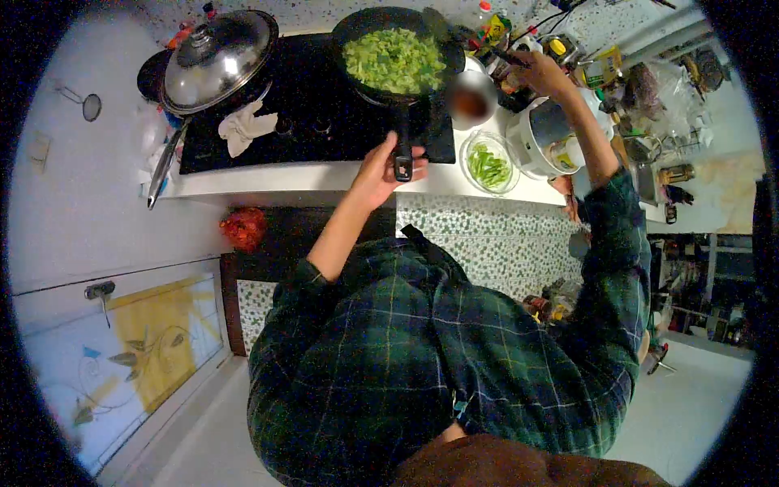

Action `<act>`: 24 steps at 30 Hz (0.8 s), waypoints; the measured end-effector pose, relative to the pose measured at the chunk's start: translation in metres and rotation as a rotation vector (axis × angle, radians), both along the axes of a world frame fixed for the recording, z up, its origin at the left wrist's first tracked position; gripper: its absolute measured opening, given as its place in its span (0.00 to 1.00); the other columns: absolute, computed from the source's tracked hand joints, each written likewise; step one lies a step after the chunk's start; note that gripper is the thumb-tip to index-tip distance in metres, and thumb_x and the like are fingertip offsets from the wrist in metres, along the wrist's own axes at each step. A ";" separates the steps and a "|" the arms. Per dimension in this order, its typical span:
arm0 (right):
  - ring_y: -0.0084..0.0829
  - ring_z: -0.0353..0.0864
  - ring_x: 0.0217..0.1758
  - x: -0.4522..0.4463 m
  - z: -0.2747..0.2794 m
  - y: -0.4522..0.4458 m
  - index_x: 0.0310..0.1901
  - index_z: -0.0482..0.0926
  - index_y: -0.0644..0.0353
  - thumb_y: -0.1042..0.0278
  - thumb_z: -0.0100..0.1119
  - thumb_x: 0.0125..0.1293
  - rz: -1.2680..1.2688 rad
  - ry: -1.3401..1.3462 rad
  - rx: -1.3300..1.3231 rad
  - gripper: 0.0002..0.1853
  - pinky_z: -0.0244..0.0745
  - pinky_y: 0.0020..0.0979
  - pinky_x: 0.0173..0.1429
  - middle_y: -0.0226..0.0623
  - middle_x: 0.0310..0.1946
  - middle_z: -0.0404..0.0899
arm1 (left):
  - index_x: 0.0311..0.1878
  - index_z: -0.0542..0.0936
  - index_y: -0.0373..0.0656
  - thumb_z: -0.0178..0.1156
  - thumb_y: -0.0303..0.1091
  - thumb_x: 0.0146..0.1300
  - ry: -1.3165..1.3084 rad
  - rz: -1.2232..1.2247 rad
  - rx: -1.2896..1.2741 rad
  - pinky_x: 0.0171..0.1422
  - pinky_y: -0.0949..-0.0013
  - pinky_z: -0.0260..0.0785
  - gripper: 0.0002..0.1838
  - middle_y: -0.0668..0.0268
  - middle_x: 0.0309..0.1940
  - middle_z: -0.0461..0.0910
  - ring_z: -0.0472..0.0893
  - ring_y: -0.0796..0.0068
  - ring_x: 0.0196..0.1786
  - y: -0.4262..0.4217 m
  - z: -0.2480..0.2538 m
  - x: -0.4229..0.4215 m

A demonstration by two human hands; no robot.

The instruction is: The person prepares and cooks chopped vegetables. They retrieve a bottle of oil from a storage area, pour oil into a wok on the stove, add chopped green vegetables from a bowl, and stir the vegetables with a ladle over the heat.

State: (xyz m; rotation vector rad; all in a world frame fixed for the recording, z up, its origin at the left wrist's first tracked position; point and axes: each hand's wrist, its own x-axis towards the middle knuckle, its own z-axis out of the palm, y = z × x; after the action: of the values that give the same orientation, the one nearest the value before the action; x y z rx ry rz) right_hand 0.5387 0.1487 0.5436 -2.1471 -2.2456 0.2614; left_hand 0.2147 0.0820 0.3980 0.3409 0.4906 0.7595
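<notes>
My left hand (383, 172) is closed around the black handle (403, 158) of a frying pan, thumb on one side and fingertips showing on the other. Chopped green vegetables (392, 61) fill the pan (357, 85), which stands on the black cooktop (308, 150). Up at the right, my right hand (540, 75) grips a black long-handled cooking utensil (513, 58). Its far end reaches the pan's right rim, where it is dark and blurred. Below that arm are a blurred bowl (471, 105) with reddish-brown contents and a glass bowl (513, 180) of green vegetable strips (488, 165).
A lidded pan (217, 61) stands at the cooktop's left, its handle (165, 166) jutting over the counter edge. A white cloth (246, 128) lies before it. Right of the bowls is a white pot (527, 140). Bottles and jars (556, 47) crowd the back right.
</notes>
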 end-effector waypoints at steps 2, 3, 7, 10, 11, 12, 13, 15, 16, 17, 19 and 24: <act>0.30 0.73 0.20 -0.044 0.017 0.014 0.58 0.69 0.52 0.65 0.53 0.60 0.065 -0.120 -0.001 0.22 0.69 0.33 0.26 0.42 0.22 0.74 | 0.43 0.70 0.36 0.54 0.44 0.63 -0.100 -0.009 -0.062 0.36 0.60 0.77 0.18 0.59 0.31 0.74 0.78 0.64 0.33 0.007 0.002 0.007; 0.36 0.76 0.24 -0.043 -0.005 0.033 0.57 0.70 0.52 0.65 0.52 0.60 0.257 -0.067 0.160 0.21 0.70 0.36 0.30 0.47 0.25 0.76 | 0.42 0.70 0.37 0.55 0.42 0.62 -0.137 -0.024 -0.074 0.32 0.64 0.75 0.16 0.60 0.30 0.74 0.77 0.66 0.31 0.016 -0.009 0.011; 0.46 0.78 0.32 -0.117 0.021 0.009 0.57 0.69 0.48 0.64 0.51 0.60 0.255 -0.177 0.058 0.21 0.73 0.39 0.36 0.50 0.31 0.78 | 0.38 0.70 0.39 0.57 0.35 0.60 -0.211 -0.036 -0.145 0.23 0.74 0.65 0.10 0.64 0.26 0.72 0.71 0.74 0.24 0.021 0.000 0.010; 0.43 0.78 0.34 -0.134 0.069 -0.033 0.62 0.63 0.41 0.67 0.50 0.59 0.261 -0.518 -0.002 0.27 0.75 0.40 0.37 0.42 0.33 0.77 | 0.36 0.69 0.41 0.54 0.35 0.62 -0.249 -0.054 -0.165 0.22 0.75 0.61 0.08 0.65 0.25 0.71 0.69 0.76 0.22 0.017 0.003 0.013; 0.44 0.78 0.34 -0.135 0.087 -0.046 0.61 0.63 0.41 0.69 0.50 0.58 0.253 -0.597 0.018 0.27 0.75 0.40 0.36 0.42 0.35 0.76 | 0.36 0.69 0.42 0.54 0.35 0.62 -0.222 -0.050 -0.165 0.21 0.75 0.61 0.07 0.65 0.25 0.70 0.68 0.76 0.22 0.017 0.003 0.015; 0.43 0.78 0.35 -0.134 0.111 -0.056 0.61 0.64 0.43 0.69 0.50 0.58 0.290 -0.563 0.043 0.27 0.75 0.40 0.36 0.42 0.35 0.77 | 0.36 0.69 0.43 0.53 0.35 0.62 -0.193 -0.044 -0.165 0.21 0.75 0.60 0.07 0.65 0.25 0.70 0.68 0.76 0.22 0.018 0.002 0.016; 0.44 0.78 0.38 -0.138 0.132 -0.062 0.59 0.67 0.47 0.70 0.51 0.58 0.114 -0.605 -0.078 0.25 0.74 0.41 0.40 0.43 0.39 0.78 | 0.36 0.69 0.43 0.53 0.35 0.62 -0.199 -0.049 -0.169 0.21 0.75 0.60 0.07 0.65 0.25 0.70 0.68 0.76 0.22 0.020 0.002 0.016; 0.45 0.77 0.42 -0.152 0.159 -0.084 0.56 0.70 0.51 0.72 0.51 0.57 0.168 -0.408 -0.058 0.23 0.72 0.40 0.45 0.45 0.43 0.77 | 0.36 0.68 0.44 0.54 0.34 0.62 -0.227 -0.074 -0.208 0.20 0.75 0.60 0.07 0.65 0.24 0.70 0.68 0.76 0.21 0.020 0.001 0.014; 0.46 0.77 0.43 -0.152 0.164 -0.087 0.56 0.71 0.52 0.73 0.51 0.56 0.143 -0.423 -0.116 0.22 0.71 0.40 0.47 0.45 0.44 0.76 | 0.36 0.68 0.44 0.54 0.34 0.62 -0.233 -0.071 -0.210 0.20 0.75 0.60 0.07 0.65 0.24 0.70 0.68 0.76 0.21 0.021 0.001 0.014; 0.46 0.77 0.43 -0.155 0.156 -0.082 0.56 0.70 0.52 0.73 0.51 0.56 0.172 -0.457 -0.169 0.23 0.71 0.40 0.46 0.46 0.43 0.77 | 0.36 0.68 0.44 0.54 0.34 0.62 -0.233 -0.071 -0.200 0.19 0.75 0.60 0.07 0.66 0.24 0.70 0.68 0.76 0.21 0.022 0.001 0.013; 0.45 0.78 0.41 -0.154 0.115 -0.075 0.58 0.68 0.54 0.72 0.52 0.55 0.166 -0.488 -0.160 0.25 0.72 0.40 0.44 0.47 0.39 0.77 | 0.36 0.68 0.44 0.54 0.35 0.62 -0.231 -0.080 -0.189 0.19 0.75 0.60 0.07 0.66 0.24 0.70 0.68 0.76 0.21 0.018 0.000 0.013; 0.30 0.71 0.20 -0.086 0.100 -0.042 0.57 0.71 0.50 0.70 0.50 0.61 0.273 -0.098 0.041 0.20 0.66 0.33 0.27 0.36 0.22 0.74 | 0.38 0.71 0.43 0.54 0.38 0.62 -0.180 -0.035 -0.160 0.20 0.75 0.60 0.09 0.66 0.26 0.72 0.68 0.77 0.22 0.016 0.004 0.012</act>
State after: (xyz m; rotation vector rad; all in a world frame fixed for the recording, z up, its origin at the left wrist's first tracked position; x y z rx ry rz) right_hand 0.4531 0.1071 0.6441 -1.8694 -2.5734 0.1151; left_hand 0.2267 0.0984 0.4019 0.1305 0.3717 0.7049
